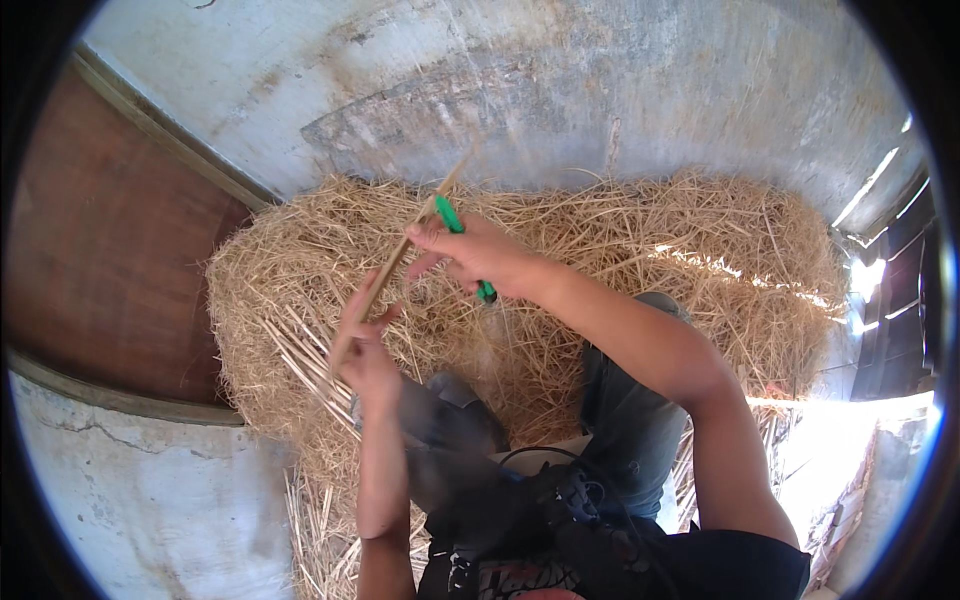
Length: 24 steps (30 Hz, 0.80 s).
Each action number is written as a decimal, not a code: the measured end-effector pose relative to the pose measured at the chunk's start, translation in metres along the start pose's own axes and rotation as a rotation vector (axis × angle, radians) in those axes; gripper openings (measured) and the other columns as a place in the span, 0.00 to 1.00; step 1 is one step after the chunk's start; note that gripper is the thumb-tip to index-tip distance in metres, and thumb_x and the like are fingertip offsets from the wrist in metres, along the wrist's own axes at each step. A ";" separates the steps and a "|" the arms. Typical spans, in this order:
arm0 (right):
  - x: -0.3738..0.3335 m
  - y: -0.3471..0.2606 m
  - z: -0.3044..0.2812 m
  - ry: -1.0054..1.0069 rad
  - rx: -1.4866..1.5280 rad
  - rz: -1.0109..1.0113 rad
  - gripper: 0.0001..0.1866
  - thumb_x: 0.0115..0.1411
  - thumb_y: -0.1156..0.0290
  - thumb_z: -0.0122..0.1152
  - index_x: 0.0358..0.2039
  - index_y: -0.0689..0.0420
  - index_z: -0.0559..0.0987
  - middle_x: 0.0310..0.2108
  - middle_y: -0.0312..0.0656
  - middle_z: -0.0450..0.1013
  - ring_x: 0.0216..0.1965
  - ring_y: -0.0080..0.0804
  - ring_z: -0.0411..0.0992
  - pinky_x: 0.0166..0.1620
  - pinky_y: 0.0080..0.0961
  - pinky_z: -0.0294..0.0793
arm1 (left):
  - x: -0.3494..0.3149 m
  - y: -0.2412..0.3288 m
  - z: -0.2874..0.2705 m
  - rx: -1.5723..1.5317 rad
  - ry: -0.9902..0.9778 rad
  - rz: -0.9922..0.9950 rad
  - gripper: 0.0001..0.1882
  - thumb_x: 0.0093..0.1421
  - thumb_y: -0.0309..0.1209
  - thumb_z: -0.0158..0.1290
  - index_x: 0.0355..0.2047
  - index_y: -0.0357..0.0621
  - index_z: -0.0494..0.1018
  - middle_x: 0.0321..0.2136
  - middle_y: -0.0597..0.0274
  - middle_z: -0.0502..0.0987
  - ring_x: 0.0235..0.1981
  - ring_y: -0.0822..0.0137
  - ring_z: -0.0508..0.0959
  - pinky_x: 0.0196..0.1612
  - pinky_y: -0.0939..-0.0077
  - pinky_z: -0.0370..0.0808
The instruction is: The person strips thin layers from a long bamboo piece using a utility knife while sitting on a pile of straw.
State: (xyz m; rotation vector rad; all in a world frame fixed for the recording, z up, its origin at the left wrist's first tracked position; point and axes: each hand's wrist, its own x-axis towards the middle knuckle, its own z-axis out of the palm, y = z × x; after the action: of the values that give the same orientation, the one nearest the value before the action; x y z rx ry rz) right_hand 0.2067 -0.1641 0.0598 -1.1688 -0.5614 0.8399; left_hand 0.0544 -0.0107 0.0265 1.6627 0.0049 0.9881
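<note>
My left hand (368, 340) grips the lower part of the flat strip (391, 265), which slants above the left half of the straw pile (740, 225). My right hand (478, 255) grasps the green tool (449, 214) above the straw pile. Thin sticks (303, 358) lie along its left side.

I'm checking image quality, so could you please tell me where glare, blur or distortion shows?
Head view: glare bleaches the lower right, and sunlight streaks the straw; head view: the held strip blurs at its upper tip; head view: the wooden frame at left looks bowed.
</note>
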 end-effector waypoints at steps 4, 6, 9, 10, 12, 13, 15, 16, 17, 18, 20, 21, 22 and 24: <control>0.001 0.000 -0.027 0.152 0.075 0.017 0.20 0.68 0.51 0.63 0.44 0.56 0.73 0.34 0.42 0.81 0.15 0.14 0.61 0.18 0.16 0.59 | -0.028 -0.011 0.014 0.053 -0.372 0.045 0.19 0.73 0.25 0.48 0.63 0.42 0.72 0.61 0.43 0.74 0.60 0.49 0.77 0.50 0.63 0.86; 0.001 -0.001 -0.033 0.317 -0.014 -0.066 0.20 0.69 0.53 0.63 0.46 0.56 0.73 0.31 0.39 0.79 0.19 0.15 0.65 0.19 0.17 0.61 | -0.033 -0.002 0.017 0.114 -0.521 -0.019 0.23 0.72 0.22 0.49 0.67 0.41 0.68 0.63 0.45 0.72 0.60 0.50 0.77 0.52 0.64 0.84; -0.008 -0.020 -0.038 0.469 -0.243 -0.160 0.22 0.71 0.61 0.58 0.54 0.66 0.69 0.33 0.40 0.75 0.34 0.27 0.76 0.37 0.29 0.77 | -0.045 -0.012 0.005 -0.203 -0.559 -0.440 0.29 0.72 0.32 0.54 0.70 0.40 0.61 0.63 0.44 0.71 0.60 0.54 0.77 0.55 0.63 0.82; -0.010 -0.026 -0.041 0.495 -0.300 -0.174 0.23 0.71 0.61 0.58 0.55 0.66 0.69 0.34 0.42 0.75 0.35 0.28 0.77 0.40 0.31 0.78 | -0.049 -0.012 0.002 -0.272 -0.550 -0.580 0.32 0.71 0.28 0.53 0.72 0.39 0.56 0.63 0.44 0.72 0.57 0.55 0.80 0.55 0.64 0.81; -0.008 -0.031 -0.053 0.569 -0.369 -0.204 0.23 0.71 0.61 0.57 0.57 0.67 0.69 0.36 0.44 0.76 0.37 0.29 0.78 0.43 0.32 0.79 | -0.051 -0.012 0.001 -0.375 -0.676 -0.773 0.32 0.72 0.29 0.52 0.73 0.38 0.55 0.61 0.45 0.74 0.55 0.56 0.81 0.53 0.66 0.81; -0.005 -0.031 -0.062 0.616 -0.382 -0.221 0.23 0.71 0.62 0.57 0.57 0.67 0.68 0.37 0.44 0.76 0.38 0.29 0.78 0.43 0.32 0.79 | -0.051 -0.011 0.001 -0.429 -0.738 -0.870 0.32 0.73 0.29 0.51 0.73 0.37 0.54 0.59 0.45 0.75 0.54 0.56 0.81 0.52 0.66 0.81; 0.000 -0.033 -0.077 0.710 -0.384 -0.257 0.24 0.71 0.62 0.57 0.58 0.67 0.68 0.38 0.45 0.77 0.39 0.28 0.78 0.43 0.31 0.79 | -0.061 -0.003 0.016 -0.222 -0.845 -0.707 0.31 0.74 0.34 0.50 0.72 0.37 0.54 0.53 0.48 0.79 0.49 0.60 0.82 0.48 0.71 0.81; 0.000 -0.037 -0.084 0.759 -0.375 -0.280 0.24 0.71 0.62 0.57 0.58 0.66 0.69 0.38 0.45 0.77 0.39 0.28 0.78 0.43 0.31 0.78 | -0.063 0.002 0.023 -0.118 -0.891 -0.620 0.31 0.75 0.36 0.49 0.72 0.37 0.54 0.50 0.49 0.81 0.47 0.62 0.83 0.46 0.73 0.80; -0.001 -0.040 -0.089 0.806 -0.366 -0.304 0.23 0.71 0.61 0.58 0.58 0.65 0.69 0.38 0.46 0.77 0.39 0.28 0.78 0.42 0.30 0.78 | -0.062 0.005 0.026 -0.046 -0.887 -0.645 0.30 0.75 0.36 0.48 0.71 0.36 0.56 0.46 0.52 0.81 0.44 0.65 0.82 0.44 0.75 0.79; -0.002 -0.043 -0.094 0.845 -0.348 -0.330 0.23 0.71 0.61 0.58 0.58 0.64 0.70 0.37 0.45 0.77 0.37 0.27 0.77 0.41 0.29 0.77 | -0.060 0.005 0.029 0.026 -0.882 -0.669 0.29 0.75 0.37 0.48 0.71 0.36 0.57 0.42 0.55 0.81 0.41 0.68 0.81 0.41 0.76 0.78; -0.006 -0.050 -0.100 0.920 -0.312 -0.383 0.23 0.70 0.60 0.60 0.58 0.61 0.71 0.34 0.42 0.78 0.33 0.25 0.76 0.37 0.28 0.76 | -0.056 0.000 0.032 0.108 -0.835 -0.591 0.28 0.75 0.37 0.48 0.69 0.35 0.60 0.35 0.61 0.79 0.34 0.74 0.78 0.36 0.80 0.75; -0.008 -0.053 -0.101 0.901 -0.299 -0.385 0.22 0.70 0.59 0.60 0.56 0.60 0.72 0.32 0.41 0.78 0.31 0.24 0.75 0.36 0.27 0.74 | -0.055 -0.005 0.033 0.120 -0.790 -0.493 0.27 0.76 0.37 0.48 0.69 0.35 0.61 0.31 0.64 0.76 0.30 0.77 0.75 0.33 0.81 0.72; -0.011 -0.057 -0.099 0.881 -0.285 -0.387 0.21 0.69 0.57 0.61 0.55 0.59 0.74 0.31 0.40 0.78 0.29 0.23 0.74 0.34 0.26 0.73 | -0.053 -0.009 0.033 0.132 -0.742 -0.396 0.26 0.76 0.36 0.47 0.68 0.35 0.63 0.28 0.68 0.74 0.26 0.80 0.72 0.29 0.83 0.70; -0.017 -0.056 -0.100 0.804 -0.278 -0.413 0.20 0.68 0.55 0.62 0.51 0.57 0.76 0.28 0.37 0.78 0.26 0.22 0.71 0.31 0.25 0.71 | -0.043 -0.012 0.029 0.007 -0.724 -0.465 0.25 0.76 0.36 0.47 0.67 0.35 0.64 0.24 0.71 0.69 0.22 0.82 0.67 0.26 0.85 0.64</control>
State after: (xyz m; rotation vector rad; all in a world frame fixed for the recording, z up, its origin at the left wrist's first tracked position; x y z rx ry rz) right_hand 0.2887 -0.2428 0.0822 -1.4532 -0.2290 -0.0941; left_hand 0.0499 -0.0507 -0.0083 1.8299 -0.0839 0.0131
